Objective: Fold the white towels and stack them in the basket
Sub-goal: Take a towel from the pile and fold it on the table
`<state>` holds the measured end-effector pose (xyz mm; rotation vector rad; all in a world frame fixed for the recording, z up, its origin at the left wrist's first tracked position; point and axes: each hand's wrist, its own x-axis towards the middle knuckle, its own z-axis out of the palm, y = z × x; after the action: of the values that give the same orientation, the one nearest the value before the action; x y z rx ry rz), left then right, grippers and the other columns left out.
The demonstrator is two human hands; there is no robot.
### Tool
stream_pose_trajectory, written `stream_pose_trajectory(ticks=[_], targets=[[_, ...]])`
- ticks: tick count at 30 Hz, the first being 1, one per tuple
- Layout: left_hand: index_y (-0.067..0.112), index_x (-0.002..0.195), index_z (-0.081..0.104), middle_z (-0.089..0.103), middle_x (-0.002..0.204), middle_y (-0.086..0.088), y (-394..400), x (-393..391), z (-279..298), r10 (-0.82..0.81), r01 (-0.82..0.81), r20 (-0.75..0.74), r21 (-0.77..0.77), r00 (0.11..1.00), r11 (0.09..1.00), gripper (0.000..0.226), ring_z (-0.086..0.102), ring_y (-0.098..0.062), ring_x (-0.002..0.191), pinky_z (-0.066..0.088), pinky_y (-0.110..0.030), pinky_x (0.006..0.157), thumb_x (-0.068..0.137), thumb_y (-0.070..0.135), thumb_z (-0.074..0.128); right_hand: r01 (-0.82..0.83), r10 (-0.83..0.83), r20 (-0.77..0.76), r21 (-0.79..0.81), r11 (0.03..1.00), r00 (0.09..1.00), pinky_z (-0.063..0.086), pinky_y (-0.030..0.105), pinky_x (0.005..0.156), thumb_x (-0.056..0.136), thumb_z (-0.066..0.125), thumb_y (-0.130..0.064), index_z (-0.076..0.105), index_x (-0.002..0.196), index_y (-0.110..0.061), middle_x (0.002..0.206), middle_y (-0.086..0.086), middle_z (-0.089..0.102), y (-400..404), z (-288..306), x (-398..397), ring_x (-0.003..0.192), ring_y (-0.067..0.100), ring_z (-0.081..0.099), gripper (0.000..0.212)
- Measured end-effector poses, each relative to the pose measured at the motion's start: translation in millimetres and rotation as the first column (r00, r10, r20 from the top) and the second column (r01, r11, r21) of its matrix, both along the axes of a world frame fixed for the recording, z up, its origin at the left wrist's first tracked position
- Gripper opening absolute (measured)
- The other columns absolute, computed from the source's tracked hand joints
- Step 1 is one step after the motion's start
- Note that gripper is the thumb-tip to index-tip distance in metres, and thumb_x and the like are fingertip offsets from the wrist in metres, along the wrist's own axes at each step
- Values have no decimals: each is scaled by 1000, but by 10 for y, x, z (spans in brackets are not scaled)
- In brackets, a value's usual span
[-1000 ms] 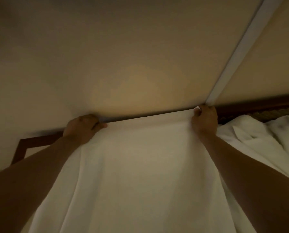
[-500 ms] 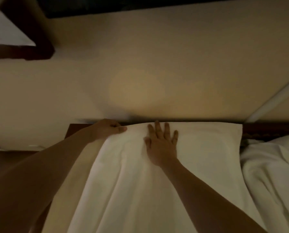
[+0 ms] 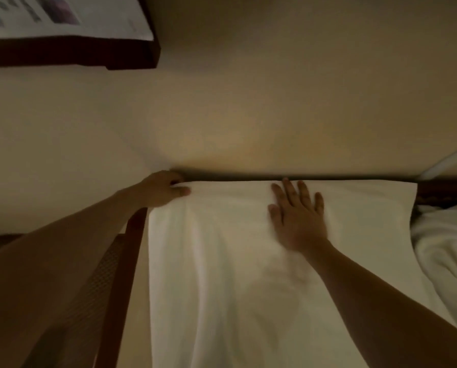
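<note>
Head view: a white towel (image 3: 222, 261) lies spread flat over a dark wooden frame (image 3: 131, 248) against the wall (image 3: 248, 102). The left hand (image 3: 161, 189) pinches its far left corner, fingers curled round the edge. The right hand (image 3: 299, 216) presses flat on it, fingers straight and spread; more towels (image 3: 445, 248) lie bunched just right.

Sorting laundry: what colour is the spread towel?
Plain white towel, no pattern, seen in the head view.

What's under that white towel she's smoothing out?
The white towel covers whatever it lies on. Only a dark wooden edge shows beside it at left. The right hand lies flat on it; the left hand pinches its corner.
</note>
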<state>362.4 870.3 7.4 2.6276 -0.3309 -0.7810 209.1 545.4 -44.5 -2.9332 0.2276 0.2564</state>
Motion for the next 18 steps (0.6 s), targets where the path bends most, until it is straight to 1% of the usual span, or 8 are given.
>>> stream_pose_trajectory(ticks=[2, 4, 7, 9, 11, 13, 15, 18], targets=[[28, 111, 65, 66, 110, 0, 104, -39, -22, 115, -134, -95, -225, 989, 965, 19, 62, -21, 104, 48, -30, 86, 93, 32, 71, 13, -13, -4, -14, 1000, 1000, -6, 55, 123, 102, 10, -57, 2, 159, -40, 169, -12, -7, 11, -15, 3, 155, 21, -9, 60], [31, 107, 66, 69, 105, 1, 256, -73, 7, 115, -151, -134, -302, 984, 941, 18, 64, -19, 102, 49, -29, 86, 94, 20, 71, 26, -27, -32, -32, 999, 999, -5, 59, 122, 102, 10, -55, 2, 159, -39, 169, -10, -7, 55, -4, 15, 155, 22, -9, 60], [30, 101, 67, 68, 103, 5, 399, -147, 2, 102, -127, -101, -289, 990, 949, 25, 63, -14, 96, 48, -30, 84, 92, 7, 68, 70, -85, -112, -138, 988, 990, -9, 72, 115, 103, 17, -47, 6, 161, -28, 170, 0, -6, 280, 103, 130, 154, 35, -10, 62], [29, 101, 64, 65, 105, 6, 421, -200, -25, 35, -44, -40, -269, 999, 962, 27, 62, -14, 94, 50, -33, 86, 87, 8, 71, 102, -123, -91, -211, 972, 988, -15, 73, 109, 101, 27, -40, 11, 161, -18, 169, 7, -7, 562, 226, 208, 152, 44, -13, 66], [28, 95, 66, 60, 106, 7, 433, -199, -44, -108, 122, 89, -170, 990, 978, 18, 59, -15, 94, 50, -35, 91, 88, 12, 69, 94, -103, -41, -168, 981, 994, -20, 71, 108, 100, 32, -38, 11, 160, -15, 169, 8, -10, 912, 314, 205, 150, 46, -16, 68], [34, 85, 66, 55, 109, 4, 468, -157, -21, -203, 214, 157, -54, 966, 975, 24, 55, -16, 99, 45, -32, 96, 92, 11, 63, 61, -63, -38, -52, 997, 997, -20, 69, 110, 101, 27, -44, 7, 161, -19, 169, 7, -12, 1208, 274, 122, 151, 42, -19, 68], [37, 84, 66, 53, 113, 3, 560, -111, 15, -257, 259, 134, 3, 957, 966, 30, 53, -16, 105, 43, -31, 99, 94, 9, 58, 78, -75, -76, 39, 996, 994, -17, 69, 113, 101, 18, -52, -1, 161, -27, 168, 3, -15, 1373, 162, 35, 152, 38, -20, 67], [28, 102, 72, 48, 117, 4, 754, -70, -16, -304, 303, 61, 33, 951, 953, 22, 52, -17, 108, 42, -34, 102, 94, 12, 60, 131, -126, -71, 68, 989, 989, -12, 68, 116, 100, 9, -57, -7, 160, -34, 168, -2, -15, 1395, 22, -12, 153, 33, -20, 66]])
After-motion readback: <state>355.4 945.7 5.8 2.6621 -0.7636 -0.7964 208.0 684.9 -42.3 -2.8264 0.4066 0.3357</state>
